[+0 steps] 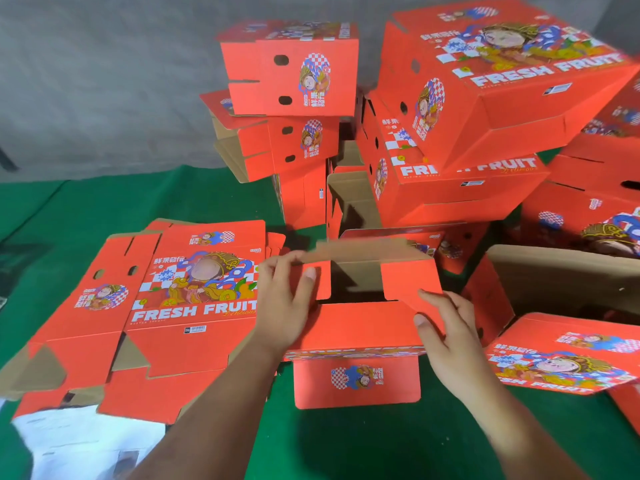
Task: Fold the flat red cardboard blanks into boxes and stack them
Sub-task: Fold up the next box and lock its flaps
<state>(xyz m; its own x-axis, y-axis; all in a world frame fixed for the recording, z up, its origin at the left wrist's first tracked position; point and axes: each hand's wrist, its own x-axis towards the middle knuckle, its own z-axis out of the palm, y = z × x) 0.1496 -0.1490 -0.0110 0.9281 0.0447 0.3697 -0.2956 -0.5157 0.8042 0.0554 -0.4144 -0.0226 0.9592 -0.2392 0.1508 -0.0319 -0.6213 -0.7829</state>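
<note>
A half-folded red box (360, 327) stands in front of me on the green table (346, 441), its top open with brown cardboard inside. My left hand (284, 299) presses on its left side flap, fingers spread over the flap's edge. My right hand (446, 327) holds the right side flap, thumb on top and fingers along its edge. A pile of flat red "FRESH FRUIT" blanks (166, 306) lies to the left. Folded boxes are stacked behind: one stack at centre back (291, 74), a bigger tilted stack at the right (485, 84).
More red boxes and an open box showing its brown inside (568, 282) crowd the right side. A printed box panel (568, 358) lies by my right wrist. White paper (79, 441) sits at the lower left. A grey wall is behind.
</note>
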